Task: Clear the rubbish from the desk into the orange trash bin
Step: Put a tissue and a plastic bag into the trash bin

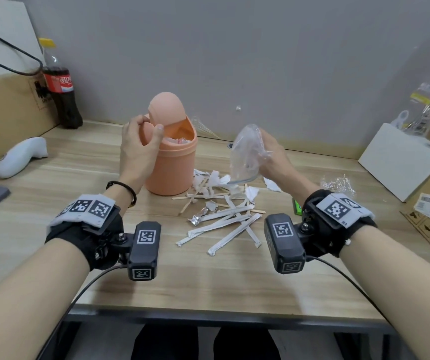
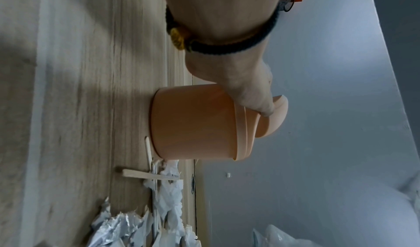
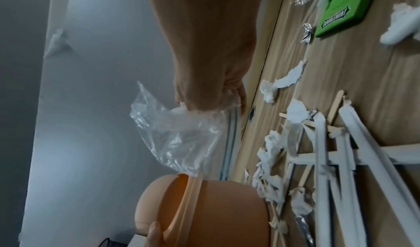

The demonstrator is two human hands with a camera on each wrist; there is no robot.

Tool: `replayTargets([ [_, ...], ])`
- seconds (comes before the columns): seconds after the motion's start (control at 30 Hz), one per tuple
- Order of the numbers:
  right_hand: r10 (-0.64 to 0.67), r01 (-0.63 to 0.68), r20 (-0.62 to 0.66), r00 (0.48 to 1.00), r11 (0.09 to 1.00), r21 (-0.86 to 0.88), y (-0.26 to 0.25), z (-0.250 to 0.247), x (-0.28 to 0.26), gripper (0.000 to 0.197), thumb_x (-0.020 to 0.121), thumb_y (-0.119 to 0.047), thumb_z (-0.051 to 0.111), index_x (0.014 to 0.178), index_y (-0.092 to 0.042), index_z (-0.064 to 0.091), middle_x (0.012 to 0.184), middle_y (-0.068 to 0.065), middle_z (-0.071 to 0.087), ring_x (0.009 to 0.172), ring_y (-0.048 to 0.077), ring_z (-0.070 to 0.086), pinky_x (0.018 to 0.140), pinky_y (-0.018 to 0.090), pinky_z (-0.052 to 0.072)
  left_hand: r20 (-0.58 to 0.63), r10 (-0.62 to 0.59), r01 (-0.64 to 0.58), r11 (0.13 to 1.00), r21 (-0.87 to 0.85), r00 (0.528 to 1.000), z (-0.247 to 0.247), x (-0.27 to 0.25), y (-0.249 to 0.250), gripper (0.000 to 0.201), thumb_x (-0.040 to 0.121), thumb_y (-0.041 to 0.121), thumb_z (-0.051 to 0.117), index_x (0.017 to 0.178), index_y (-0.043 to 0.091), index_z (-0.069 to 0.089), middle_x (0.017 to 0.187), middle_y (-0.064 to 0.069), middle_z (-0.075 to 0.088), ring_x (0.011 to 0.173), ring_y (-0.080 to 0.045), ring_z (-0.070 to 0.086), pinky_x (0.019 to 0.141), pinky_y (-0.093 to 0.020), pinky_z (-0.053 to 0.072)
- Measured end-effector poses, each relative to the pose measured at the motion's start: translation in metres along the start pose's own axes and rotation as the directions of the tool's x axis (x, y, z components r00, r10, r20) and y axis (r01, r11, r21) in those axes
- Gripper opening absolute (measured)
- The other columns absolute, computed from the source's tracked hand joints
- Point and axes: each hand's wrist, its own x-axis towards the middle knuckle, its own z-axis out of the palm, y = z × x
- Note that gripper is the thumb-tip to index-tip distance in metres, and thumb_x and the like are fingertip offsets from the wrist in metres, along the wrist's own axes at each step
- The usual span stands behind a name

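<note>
The small orange trash bin [image 1: 169, 165] [image 2: 195, 125] [image 3: 216, 213] stands at the back middle of the wooden desk. My left hand [image 1: 140, 141] [image 2: 252, 96] grips its swing lid [image 1: 166, 107], tipped open, with some rubbish showing inside. My right hand [image 1: 269, 154] [image 3: 204, 92] holds a crumpled clear plastic bag [image 1: 247, 152] [image 3: 181, 135] in the air just right of the bin. On the desk in front lie torn white paper scraps [image 1: 216, 180], wooden sticks [image 1: 190, 196], long white paper sleeves [image 1: 224, 227] [image 3: 354, 161] and a foil wrapper [image 1: 197, 217].
A cola bottle [image 1: 60, 84] and a cardboard box [image 1: 6, 110] stand back left, with a white controller [image 1: 19, 157] beside them. A white box [image 1: 401, 159] and cartons fill the right side. A green gum pack [image 3: 345, 11] and crinkled clear film [image 1: 337, 183] lie near my right wrist.
</note>
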Motion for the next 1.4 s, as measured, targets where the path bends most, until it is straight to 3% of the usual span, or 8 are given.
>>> replayTargets([
  [0.3, 0.196, -0.203, 0.212, 0.957, 0.979, 0.013, -0.005, 0.012, 0.004, 0.077, 0.077, -0.073, 0.051, 0.134, -0.026, 0.030, 0.136, 0.003, 0.041, 0.118, 0.024, 0.049, 0.101, 0.046, 0.043, 0.002, -0.011, 0.011, 1.000, -0.011, 1.000, 0.001, -0.001, 0.001, 0.046, 0.096, 0.047, 0.055, 0.134, 0.023, 0.049, 0.133, 0.005, 0.048, 0.117, -0.007, 0.046, 0.100, -0.022, 0.037],
  [0.4, 0.151, -0.147, 0.257, 0.955, 0.989, -0.035, -0.004, 0.013, 0.004, 0.102, 0.074, -0.052, 0.075, 0.146, -0.029, 0.008, 0.149, 0.006, 0.024, 0.128, 0.022, 0.038, 0.106, 0.039, 0.038, 0.000, -0.010, 0.010, 1.000, -0.015, 1.000, 0.001, -0.001, 0.000, 0.045, 0.096, 0.046, 0.055, 0.134, 0.023, 0.049, 0.130, 0.007, 0.048, 0.115, -0.006, 0.046, 0.099, -0.021, 0.037],
  [0.53, 0.136, -0.127, 0.099, 0.986, 0.988, -0.093, 0.000, 0.021, 0.006, 0.047, 0.091, -0.007, 0.048, 0.132, -0.005, 0.026, 0.095, 0.004, 0.046, 0.073, 0.012, 0.046, 0.057, 0.023, 0.041, -0.004, -0.015, 0.015, 1.000, -0.021, 1.000, 0.002, -0.001, 0.000, 0.043, 0.096, 0.046, 0.056, 0.133, 0.024, 0.050, 0.130, 0.007, 0.047, 0.114, -0.005, 0.046, 0.098, -0.020, 0.036],
  [0.73, 0.156, -0.158, 0.028, 0.987, 0.983, 0.093, -0.003, 0.026, 0.010, 0.026, 0.098, -0.011, 0.038, 0.120, -0.018, 0.049, 0.109, -0.001, 0.055, 0.100, 0.023, 0.060, 0.078, 0.046, 0.058, 0.001, -0.020, 0.020, 0.999, -0.027, 1.000, 0.002, 0.000, -0.001, 0.042, 0.095, 0.047, 0.056, 0.132, 0.026, 0.051, 0.130, 0.008, 0.047, 0.114, -0.005, 0.047, 0.098, -0.021, 0.037],
  [0.9, 0.131, -0.139, 0.053, 0.990, 0.975, 0.176, -0.012, 0.026, 0.012, 0.018, 0.092, -0.003, 0.034, 0.105, -0.013, 0.041, 0.093, 0.009, 0.050, 0.065, 0.019, 0.049, 0.047, 0.028, 0.043, 0.000, -0.020, 0.020, 0.999, -0.028, 1.000, 0.002, -0.001, 0.000, 0.043, 0.096, 0.046, 0.056, 0.132, 0.025, 0.050, 0.129, 0.008, 0.047, 0.113, -0.005, 0.046, 0.095, -0.019, 0.036],
  [1.1, 0.138, -0.180, 0.207, 0.969, 0.962, 0.204, -0.038, 0.036, 0.008, 0.044, 0.073, -0.033, 0.037, 0.111, -0.015, 0.025, 0.101, 0.004, 0.033, 0.088, 0.018, 0.040, 0.075, 0.034, 0.040, 0.006, -0.017, 0.018, 0.999, -0.031, 1.000, 0.002, 0.000, 0.000, 0.042, 0.096, 0.046, 0.056, 0.132, 0.025, 0.050, 0.129, 0.009, 0.047, 0.113, -0.004, 0.046, 0.095, -0.019, 0.036],
  [1.27, 0.055, -0.057, 0.022, 0.998, 0.990, 0.127, -0.062, 0.042, 0.023, 0.026, 0.088, -0.020, 0.031, 0.113, -0.018, 0.035, 0.115, 0.004, 0.036, 0.099, 0.018, 0.043, 0.097, 0.047, 0.045, 0.025, -0.017, 0.018, 0.999, -0.041, 1.000, 0.000, 0.001, -0.001, 0.042, 0.096, 0.047, 0.056, 0.132, 0.026, 0.050, 0.132, 0.007, 0.049, 0.115, -0.005, 0.047, 0.095, -0.018, 0.036],
  [1.4, -0.219, 0.223, -0.131, 0.967, 0.975, 0.013, -0.073, 0.049, 0.035, 0.035, 0.095, -0.014, 0.048, 0.128, -0.024, 0.052, 0.114, 0.002, 0.038, 0.092, 0.007, 0.045, 0.092, 0.019, 0.039, 0.044, -0.014, 0.016, 0.999, -0.032, 0.999, -0.003, 0.003, -0.002, 0.042, 0.096, 0.047, 0.056, 0.132, 0.026, 0.051, 0.131, 0.007, 0.049, 0.114, -0.005, 0.047, 0.096, -0.021, 0.037],
])
